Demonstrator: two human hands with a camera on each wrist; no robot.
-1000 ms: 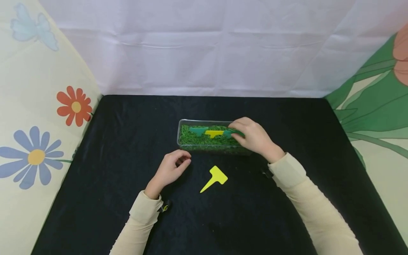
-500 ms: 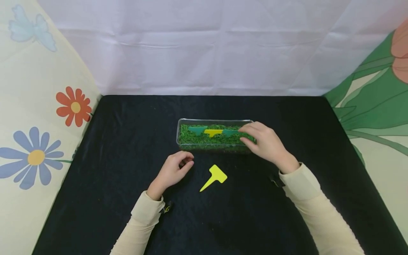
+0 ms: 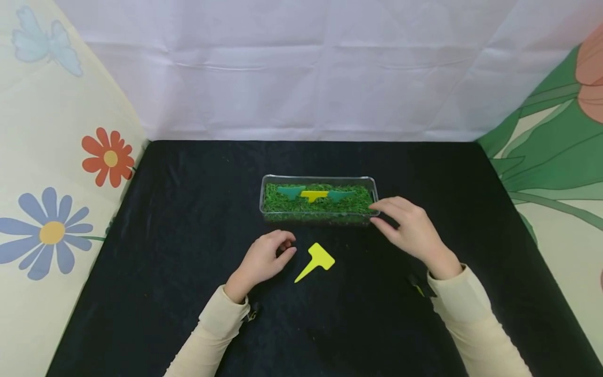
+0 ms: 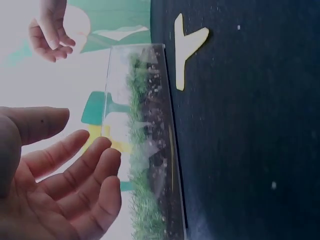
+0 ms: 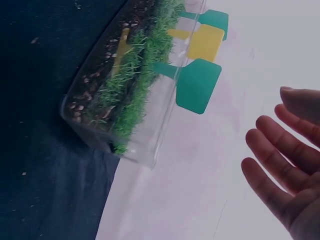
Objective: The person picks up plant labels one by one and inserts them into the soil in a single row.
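Just right of the left hand lies a loose yellow plant label, flat on the black worktop, stake end pointing back toward the person; the hand's fingertips stop just short of it. That hand rests on the cloth with its fingers loosely curled and holds nothing — the left wrist view shows the palm empty and the fingers relaxed.

Ahead of both hands stands a clear plastic planter box filled with green grass over dark soil. Three labels stand upright in a row in it: a green label at the left end, a yellow label in the middle, a second green label toward the right.

The right hand hovers just beside the box's right near corner, fingers spread and gently bent, empty — the right wrist view shows its fingers apart from the box wall and the nearest green label well clear of them.

Cream sleeves cover both forearms.
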